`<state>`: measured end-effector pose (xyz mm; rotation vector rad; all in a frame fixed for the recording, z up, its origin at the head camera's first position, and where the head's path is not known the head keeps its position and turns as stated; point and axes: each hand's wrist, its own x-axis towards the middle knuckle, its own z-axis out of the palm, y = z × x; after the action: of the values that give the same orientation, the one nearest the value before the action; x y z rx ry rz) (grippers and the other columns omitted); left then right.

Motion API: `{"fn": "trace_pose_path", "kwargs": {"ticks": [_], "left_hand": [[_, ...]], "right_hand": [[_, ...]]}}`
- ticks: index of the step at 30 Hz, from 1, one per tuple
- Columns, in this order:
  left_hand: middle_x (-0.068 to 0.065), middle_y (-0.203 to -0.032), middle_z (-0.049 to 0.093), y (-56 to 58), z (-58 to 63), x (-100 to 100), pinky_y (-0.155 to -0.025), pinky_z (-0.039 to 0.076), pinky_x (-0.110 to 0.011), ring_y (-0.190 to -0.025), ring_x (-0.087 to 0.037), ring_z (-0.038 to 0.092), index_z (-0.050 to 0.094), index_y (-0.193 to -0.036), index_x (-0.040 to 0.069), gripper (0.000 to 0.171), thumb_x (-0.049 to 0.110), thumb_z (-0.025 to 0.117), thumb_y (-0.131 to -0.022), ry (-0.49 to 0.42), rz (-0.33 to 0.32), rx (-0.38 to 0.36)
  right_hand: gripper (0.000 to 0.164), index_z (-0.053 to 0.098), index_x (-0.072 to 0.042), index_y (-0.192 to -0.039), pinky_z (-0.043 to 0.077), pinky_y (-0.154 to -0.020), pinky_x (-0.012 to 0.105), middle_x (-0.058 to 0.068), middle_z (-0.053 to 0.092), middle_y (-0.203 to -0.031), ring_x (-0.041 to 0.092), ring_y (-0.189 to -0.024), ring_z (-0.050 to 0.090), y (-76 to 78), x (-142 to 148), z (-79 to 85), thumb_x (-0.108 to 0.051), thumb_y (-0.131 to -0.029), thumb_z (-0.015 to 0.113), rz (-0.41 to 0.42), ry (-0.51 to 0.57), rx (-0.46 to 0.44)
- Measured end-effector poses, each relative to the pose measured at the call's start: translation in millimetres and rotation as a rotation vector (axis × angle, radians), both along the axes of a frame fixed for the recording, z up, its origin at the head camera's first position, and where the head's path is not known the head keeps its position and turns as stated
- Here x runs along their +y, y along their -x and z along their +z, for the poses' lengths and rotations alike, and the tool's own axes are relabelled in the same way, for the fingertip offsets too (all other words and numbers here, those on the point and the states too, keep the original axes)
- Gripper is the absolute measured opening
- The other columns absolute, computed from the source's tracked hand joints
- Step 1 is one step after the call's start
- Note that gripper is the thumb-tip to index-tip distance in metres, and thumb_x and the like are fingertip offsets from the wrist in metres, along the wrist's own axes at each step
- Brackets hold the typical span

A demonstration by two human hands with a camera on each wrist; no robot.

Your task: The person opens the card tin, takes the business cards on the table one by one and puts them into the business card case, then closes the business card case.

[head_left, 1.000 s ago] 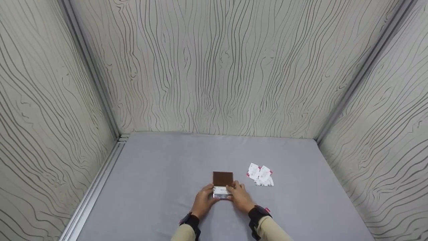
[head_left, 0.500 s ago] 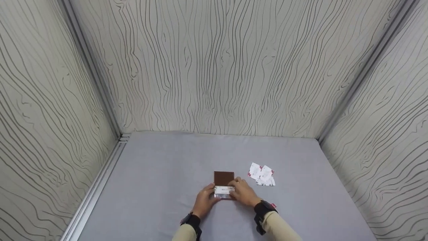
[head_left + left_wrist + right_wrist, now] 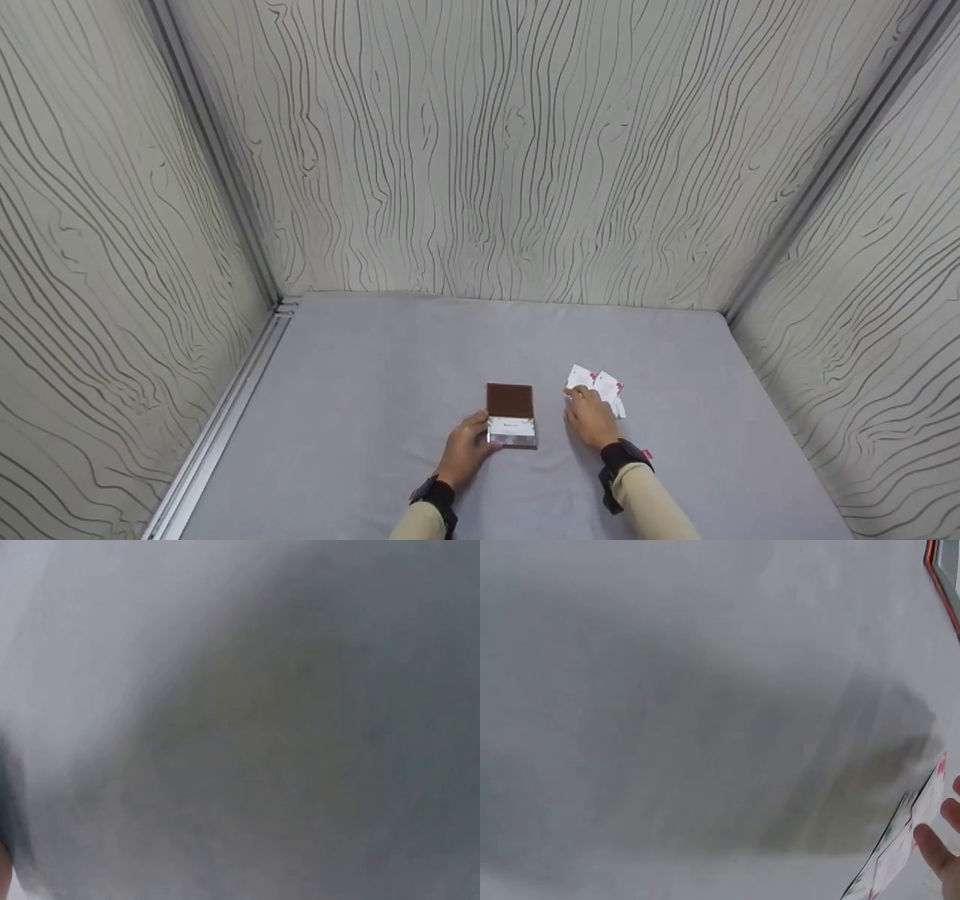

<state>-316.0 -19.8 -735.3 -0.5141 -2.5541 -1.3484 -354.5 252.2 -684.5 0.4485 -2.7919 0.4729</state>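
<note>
Wood-patterned panels [image 3: 487, 150] back a grey table [image 3: 360, 390]. Just right of the left hand [image 3: 463, 451], which grips its edge, lies a brown card holder [image 3: 510, 400], likely light, semi-stiff and best steadied there. Right hand [image 3: 592, 421], fingers loosely spread, is over white cards [image 3: 608, 382]; contact is unclear. These should be thin, bendable, perhaps slippery: pinch by an edge.

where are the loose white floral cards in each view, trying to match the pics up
Head: the loose white floral cards lie right of centre, below the middle, partly covered by the right hand.
Left wrist: not in it.
Right wrist: lower right corner, at the right hand.
Shared landmark: the right hand, in the head and right wrist views only.
</note>
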Motion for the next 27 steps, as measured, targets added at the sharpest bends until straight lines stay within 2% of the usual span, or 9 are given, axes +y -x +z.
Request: {"fn": "trace_pose_path", "kwargs": {"ticks": [3,6,11,16,19,23,27], "left_hand": [[-0.021,-0.130,0.061,1.2,-1.7,0,-0.107,0.042,-0.049,-0.125,-0.038,0.054,0.070,-0.110,-0.005,0.036,0.015,0.080,-0.081,0.000,-0.002,0.013],[-0.021,-0.128,0.062,2.0,-4.1,0,-0.106,0.043,-0.048,-0.123,-0.037,0.056,0.071,-0.109,-0.006,0.036,0.014,0.080,-0.081,0.006,-0.001,0.044],[-0.022,-0.126,0.063,2.1,-7.2,0,-0.103,0.046,-0.048,-0.120,-0.038,0.058,0.071,-0.108,-0.007,0.036,0.014,0.081,-0.080,0.015,0.003,0.087],[-0.023,-0.125,0.063,0.2,-6.1,1,-0.102,0.046,-0.050,-0.119,-0.039,0.058,0.070,-0.109,-0.008,0.038,0.014,0.081,-0.079,0.009,0.000,0.108],[-0.024,-0.126,0.062,-0.8,-4.6,1,-0.102,0.046,-0.050,-0.119,-0.039,0.058,0.070,-0.109,-0.008,0.038,0.013,0.081,-0.079,0.009,-0.002,0.104],[-0.023,-0.127,0.062,-1.3,-2.8,0,-0.103,0.045,-0.050,-0.121,-0.039,0.057,0.070,-0.109,-0.008,0.038,0.012,0.081,-0.079,0.011,-0.003,0.082],[-0.023,-0.126,0.062,-0.9,-2.3,0,-0.104,0.044,-0.051,-0.121,-0.039,0.057,0.070,-0.109,-0.007,0.037,0.012,0.081,-0.079,0.012,-0.003,0.073]], "right_hand": [[0.035,0.060,0.008,-0.120,0.048,-0.090,0.061,0.027,0.059,-0.123,0.045,-0.114,0.055,-4.7,9,-2.3,-0.006,-0.089,0.067,-0.005,-0.036,-0.067],[0.039,0.057,0.010,-0.124,0.045,-0.096,0.062,0.028,0.057,-0.129,0.046,-0.119,0.053,-8.4,13,-6.0,-0.008,-0.091,0.065,0.004,-0.054,-0.118],[0.032,0.062,0.003,-0.117,0.049,-0.086,0.061,0.021,0.061,-0.116,0.043,-0.108,0.057,-9.3,14,-13.4,-0.011,-0.089,0.067,-0.007,-0.064,-0.072],[0.029,0.064,0.000,-0.113,0.050,-0.077,0.057,0.016,0.057,-0.101,0.039,-0.098,0.056,-9.4,15,-18.4,-0.013,-0.087,0.070,-0.041,-0.090,-0.020],[0.025,0.064,0.000,-0.108,0.048,-0.078,0.059,0.020,0.055,-0.104,0.041,-0.101,0.054,-10.4,16,-18.5,-0.013,-0.087,0.070,-0.047,-0.091,-0.006],[0.017,0.063,0.001,-0.097,0.047,-0.086,0.063,0.028,0.055,-0.114,0.047,-0.109,0.051,-12.5,18,-16.5,-0.010,-0.086,0.070,-0.027,-0.064,-0.012],[0.016,0.059,-0.002,-0.091,0.048,-0.083,0.059,0.021,0.057,-0.101,0.044,-0.098,0.056,-12.4,19,-13.6,-0.011,-0.085,0.071,-0.017,-0.034,-0.028]]}}
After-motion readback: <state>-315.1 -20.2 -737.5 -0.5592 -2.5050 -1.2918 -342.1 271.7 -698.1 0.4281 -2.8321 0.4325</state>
